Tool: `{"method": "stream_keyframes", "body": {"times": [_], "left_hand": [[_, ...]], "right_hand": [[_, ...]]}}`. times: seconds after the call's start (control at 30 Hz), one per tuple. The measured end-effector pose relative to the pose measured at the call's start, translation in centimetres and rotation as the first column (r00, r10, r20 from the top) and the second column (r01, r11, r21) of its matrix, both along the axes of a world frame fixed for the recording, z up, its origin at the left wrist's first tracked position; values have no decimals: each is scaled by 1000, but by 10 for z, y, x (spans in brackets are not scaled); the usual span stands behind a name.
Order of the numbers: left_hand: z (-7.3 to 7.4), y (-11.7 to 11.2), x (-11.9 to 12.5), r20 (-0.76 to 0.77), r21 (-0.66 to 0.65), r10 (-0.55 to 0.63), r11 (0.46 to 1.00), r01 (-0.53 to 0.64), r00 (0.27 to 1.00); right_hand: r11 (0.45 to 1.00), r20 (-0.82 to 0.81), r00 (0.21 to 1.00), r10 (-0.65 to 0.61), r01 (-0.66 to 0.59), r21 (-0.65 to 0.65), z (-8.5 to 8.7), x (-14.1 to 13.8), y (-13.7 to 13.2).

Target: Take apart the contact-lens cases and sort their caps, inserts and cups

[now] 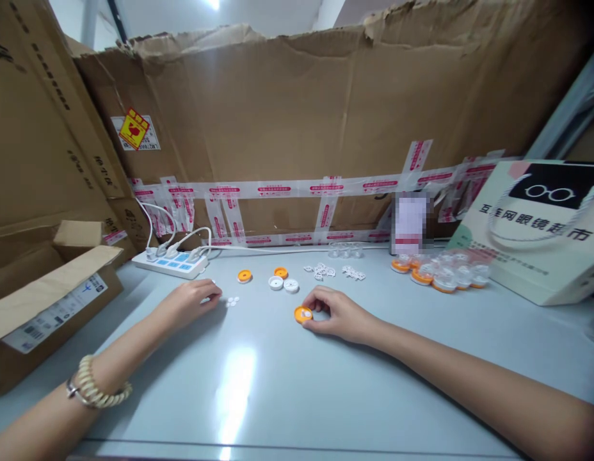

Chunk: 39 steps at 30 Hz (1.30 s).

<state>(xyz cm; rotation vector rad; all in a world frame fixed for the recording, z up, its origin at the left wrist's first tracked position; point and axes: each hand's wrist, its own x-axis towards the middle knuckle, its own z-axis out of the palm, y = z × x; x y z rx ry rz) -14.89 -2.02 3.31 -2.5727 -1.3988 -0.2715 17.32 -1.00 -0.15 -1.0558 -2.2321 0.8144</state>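
1. The right hand (340,314) pinches an orange cup (297,316) at its edge, thumb on the near side and fingers on the far side; the cup is at the fingertips, with small white pieces (306,314) inside.
2. The left hand (191,299) has its fingers curled and brought close together; whether anything is between them I cannot tell. Small white discs (232,301) lie just beyond its fingertips, towards the right hand.
3. The step in hand looks like steadying the cup while the left fingers work near the discs. The next move seems to call for a light fingertip pinch, as the discs look thin and flat.
4. Past the fingers, between both hands, sit two white cups (291,286) and orange caps (244,276); flat white parts (321,271) lie beyond the right fingers.
5. Further right of those fingers, clear-domed pieces (450,272) cluster on the pale, glossy surface (326,397), near a paper bag (489,256).
6. Beyond the left fingers are a power strip (169,262) and a cardboard box (47,301); taped cardboard (278,115) walls the back.
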Motion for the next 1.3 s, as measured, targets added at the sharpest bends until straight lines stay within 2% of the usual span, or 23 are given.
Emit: {"method": "stream_keyframes", "body": {"times": [0.17, 0.4, 0.47, 0.57, 0.7, 0.77, 0.83, 1.03, 1.3], "left_hand": [[-14, 2, -5, -82, 9, -91, 996, 92, 992], [-9, 1, 2, 19, -11, -167, 986, 167, 986], [-4, 0, 16, 91, 47, -204, 979, 200, 975], [4, -2, 58, 184, 109, -306, 951, 290, 934], [6, -2, 123, 131, -43, -395, 914, 403, 909], [2, 1, 144, 104, -105, -365, 921, 375, 925], [-1, 6, 154, 101, -158, -317, 931, 330, 943], [-3, 14, 154, 133, -216, -292, 924, 316, 947], [6, 4, 162, -97, -177, -268, 952, 249, 959]], "right_hand": [[1000, 4, 1000, 1, -1, 14, 0, 0, 0], [1000, 10, 1000, -3, 3, 11, 2, 0, -1], [1000, 10, 1000, -2, 2, 14, 2, 0, -2], [1000, 7, 1000, 1, -1, 15, 1, -1, -1], [999, -22, 1000, 17, -16, 41, -3, -1, 1], [998, -25, 1000, 18, -16, 60, -4, -1, 2], [998, -24, 1000, 15, -13, 68, -4, 0, 3], [1000, -38, 999, 14, -13, 29, 0, 0, 1], [1000, -39, 999, -6, 5, -16, -4, 0, 4]]}}
